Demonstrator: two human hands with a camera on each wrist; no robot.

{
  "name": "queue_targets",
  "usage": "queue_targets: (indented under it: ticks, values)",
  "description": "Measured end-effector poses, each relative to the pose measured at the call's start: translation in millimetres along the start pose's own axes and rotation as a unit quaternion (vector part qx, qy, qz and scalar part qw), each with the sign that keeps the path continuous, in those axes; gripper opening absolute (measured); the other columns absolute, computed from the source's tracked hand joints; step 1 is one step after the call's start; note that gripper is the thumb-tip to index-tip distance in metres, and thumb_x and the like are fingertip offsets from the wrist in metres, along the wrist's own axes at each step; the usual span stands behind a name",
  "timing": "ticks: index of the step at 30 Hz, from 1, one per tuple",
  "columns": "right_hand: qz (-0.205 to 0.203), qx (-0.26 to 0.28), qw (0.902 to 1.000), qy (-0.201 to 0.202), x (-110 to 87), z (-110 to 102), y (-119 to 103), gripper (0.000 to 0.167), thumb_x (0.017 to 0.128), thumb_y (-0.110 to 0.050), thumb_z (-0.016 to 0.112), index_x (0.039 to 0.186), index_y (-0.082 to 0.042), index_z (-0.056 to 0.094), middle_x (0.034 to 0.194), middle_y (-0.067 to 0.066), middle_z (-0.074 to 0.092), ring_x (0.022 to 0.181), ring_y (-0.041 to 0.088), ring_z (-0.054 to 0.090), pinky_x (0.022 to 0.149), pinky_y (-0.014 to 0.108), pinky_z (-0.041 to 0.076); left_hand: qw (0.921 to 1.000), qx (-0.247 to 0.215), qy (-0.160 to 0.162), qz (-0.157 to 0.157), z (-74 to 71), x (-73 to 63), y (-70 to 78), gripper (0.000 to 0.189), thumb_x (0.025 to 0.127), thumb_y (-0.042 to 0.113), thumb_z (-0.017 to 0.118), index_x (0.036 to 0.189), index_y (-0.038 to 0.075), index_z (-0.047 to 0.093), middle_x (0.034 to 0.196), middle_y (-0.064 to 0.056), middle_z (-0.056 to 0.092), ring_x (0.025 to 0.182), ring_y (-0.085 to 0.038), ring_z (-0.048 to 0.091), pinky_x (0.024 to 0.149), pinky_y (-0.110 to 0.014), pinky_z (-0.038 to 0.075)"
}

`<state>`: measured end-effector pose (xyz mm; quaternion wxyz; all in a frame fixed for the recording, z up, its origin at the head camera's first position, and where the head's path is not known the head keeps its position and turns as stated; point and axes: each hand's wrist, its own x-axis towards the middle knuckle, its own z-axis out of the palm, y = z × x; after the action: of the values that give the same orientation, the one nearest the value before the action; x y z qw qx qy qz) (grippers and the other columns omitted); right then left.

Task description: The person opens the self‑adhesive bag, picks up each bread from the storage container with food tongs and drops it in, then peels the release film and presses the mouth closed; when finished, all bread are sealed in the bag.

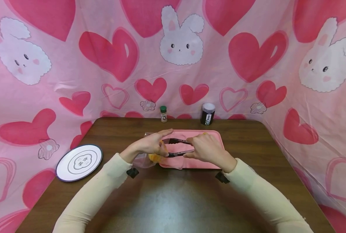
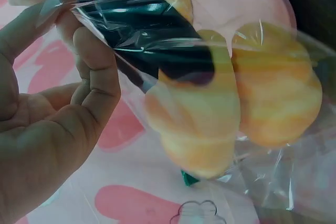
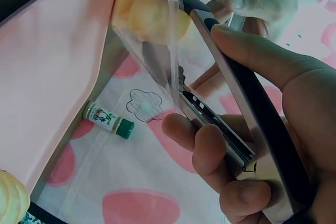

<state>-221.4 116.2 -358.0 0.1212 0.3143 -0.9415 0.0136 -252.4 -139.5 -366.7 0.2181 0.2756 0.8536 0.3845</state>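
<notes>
Right hand (image 1: 206, 149) grips my tongs (image 3: 273, 124), spread apart, tips by the bread (image 2: 197, 135) in the clear bag (image 2: 286, 182), left hand (image 1: 153, 144) pinching its edge; looks like the reach-in step, next calls for a light squeeze on 1 piece.

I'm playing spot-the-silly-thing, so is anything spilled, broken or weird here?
I see nothing spilled or broken. One thing looks a bit odd: the white plate on the left seems to poke past the edge of the table, though that could just be the camera angle.
</notes>
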Motion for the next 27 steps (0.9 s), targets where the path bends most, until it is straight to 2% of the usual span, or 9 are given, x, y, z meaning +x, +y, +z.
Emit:
queue_targets:
  ticks: [2, 3, 6, 8, 15, 21, 24, 27]
  values:
    - [0.01, 0.007, 0.9999, -0.012, 0.0, 0, 0, 0.049, 0.073, -0.057, 0.082, 0.101, -0.016, 0.076, 0.061, -0.006, 0.059, 0.053, 0.013, 0.047, 0.051, 0.028, 0.043, 0.9999, 0.005, 0.012, -0.007, -1.4, 0.6, -1.1, 0.1, 0.083, 0.008, 0.077, 0.161, 0.016, 0.015, 0.111, -0.018, 0.067, 0.068, -0.027, 0.062, 0.067, -0.04, 0.056]
    - [0.015, 0.01, 0.9997, -0.017, -0.4, -1, 0, 0.052, 0.073, -0.057, 0.082, 0.103, -0.015, 0.076, 0.063, -0.005, 0.062, 0.055, 0.013, 0.049, 0.052, 0.029, 0.045, 0.9997, 0.008, 0.019, -0.011, -2.3, 0.9, -2.0, 0.1, 0.083, 0.008, 0.077, 0.161, 0.016, 0.015, 0.124, -0.018, 0.063, 0.066, -0.022, 0.06, 0.066, -0.037, 0.056]
    - [0.026, 0.017, 0.9991, -0.028, -1.6, -3, 0, 0.058, 0.071, -0.058, 0.083, 0.109, -0.014, 0.076, 0.067, -0.003, 0.065, 0.058, 0.014, 0.051, 0.056, 0.03, 0.048, 0.9989, 0.025, 0.033, -0.02, -5.1, 1.6, -2.9, 0.1, 0.082, 0.009, 0.078, 0.161, 0.016, 0.017, 0.155, -0.016, 0.04, 0.06, -0.015, 0.053, 0.061, -0.032, 0.053]
    - [0.027, 0.018, 0.9991, -0.027, -2.0, -4, -1, 0.059, 0.07, -0.058, 0.084, 0.108, -0.014, 0.076, 0.066, -0.004, 0.064, 0.059, 0.015, 0.052, 0.057, 0.03, 0.048, 0.9982, 0.038, 0.04, -0.023, -6.8, 1.8, -3.2, 0.1, 0.081, 0.01, 0.079, 0.161, 0.016, 0.018, 0.166, -0.009, 0.021, 0.058, -0.012, 0.048, 0.057, -0.03, 0.05]
    - [0.022, 0.005, 0.9995, -0.024, -3.4, -6, -2, 0.052, 0.069, -0.058, 0.084, 0.098, -0.016, 0.076, 0.061, -0.005, 0.059, 0.059, 0.015, 0.052, 0.053, 0.031, 0.045, 0.9975, 0.048, 0.045, -0.025, -8.6, -0.1, -1.9, 0.098, 0.081, 0.009, 0.078, 0.16, 0.015, 0.021, 0.167, -0.008, 0.02, 0.056, -0.012, 0.041, 0.052, -0.026, 0.043]
    - [0.01, -0.011, 0.9998, -0.015, -4.9, -1, -3, 0.048, 0.072, -0.056, 0.083, 0.102, -0.019, 0.078, 0.06, -0.006, 0.06, 0.056, 0.014, 0.048, 0.053, 0.031, 0.043, 0.9963, 0.065, 0.056, -0.01, -9.9, 0.3, -3.8, 0.099, 0.08, 0.01, 0.08, 0.16, 0.01, 0.021, 0.167, -0.01, 0.019, 0.059, -0.009, 0.048, 0.059, -0.025, 0.047]
    - [0.007, -0.008, 0.9999, -0.013, -6.0, -1, -1, 0.047, 0.074, -0.054, 0.083, 0.104, -0.018, 0.077, 0.061, -0.006, 0.061, 0.056, 0.013, 0.047, 0.055, 0.03, 0.044, 0.9962, 0.065, 0.055, -0.015, -10.9, -0.8, -2.2, 0.1, 0.08, 0.01, 0.08, 0.16, 0.011, 0.021, 0.167, -0.01, 0.018, 0.059, -0.012, 0.046, 0.057, -0.025, 0.045]
    - [0.006, 0.0, 0.9999, -0.013, -7.2, -3, 0, 0.048, 0.075, -0.053, 0.082, 0.107, -0.017, 0.078, 0.066, -0.005, 0.066, 0.056, 0.013, 0.047, 0.056, 0.029, 0.045, 0.995, 0.08, 0.057, -0.018, -11.9, -1.4, -1.0, 0.1, 0.079, 0.012, 0.081, 0.159, 0.01, 0.022, 0.167, -0.011, 0.019, 0.082, -0.019, 0.054, 0.065, -0.028, 0.049]
